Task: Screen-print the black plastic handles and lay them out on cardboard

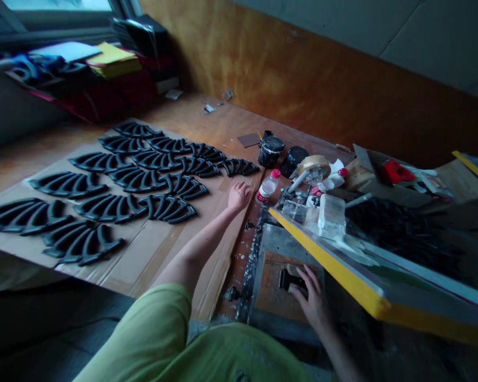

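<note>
My left hand (240, 195) is over the right edge of a cardboard sheet (143, 260), near a clear bottle with a red cap (267, 187). Its fingers are loosely bent and apart, with nothing visible in them. Rows of black, ribbed, fan-shaped plastic pieces (125, 207) lie on the cardboard. My right hand (313, 297) has its thumb and fingers around a small black piece (287, 279) on a brown board (269, 297). A tilted yellow-edged frame (330, 262) rises to the right, above the board.
Black-smeared tubs (271, 151), a tape roll (314, 165) and a second red-capped bottle (330, 183) stand behind the frame. A cardboard box (366, 178) with a red object is at the right. Paper stacks (113, 58) lie by the window.
</note>
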`<action>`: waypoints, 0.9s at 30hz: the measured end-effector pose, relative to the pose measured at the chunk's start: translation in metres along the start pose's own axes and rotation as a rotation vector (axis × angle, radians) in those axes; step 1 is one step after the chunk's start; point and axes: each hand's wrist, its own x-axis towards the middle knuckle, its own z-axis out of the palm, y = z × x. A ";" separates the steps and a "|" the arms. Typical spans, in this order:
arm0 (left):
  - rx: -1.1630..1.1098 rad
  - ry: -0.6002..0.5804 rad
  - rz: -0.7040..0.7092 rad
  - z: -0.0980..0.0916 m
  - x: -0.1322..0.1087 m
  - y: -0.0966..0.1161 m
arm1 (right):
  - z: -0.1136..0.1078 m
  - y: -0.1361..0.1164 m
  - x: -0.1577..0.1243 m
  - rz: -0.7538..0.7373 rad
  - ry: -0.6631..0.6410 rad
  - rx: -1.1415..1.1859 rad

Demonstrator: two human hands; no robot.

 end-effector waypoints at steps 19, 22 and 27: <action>-1.026 0.008 0.046 -0.134 -0.164 0.179 | 0.013 -0.040 -0.002 -0.547 -0.022 -0.141; -1.071 0.051 -0.011 -0.136 -0.170 0.194 | 0.013 -0.039 -0.011 -0.621 -0.075 -0.085; -1.032 0.053 -0.126 -0.136 -0.198 0.183 | -0.026 0.003 -0.015 -0.534 0.027 0.182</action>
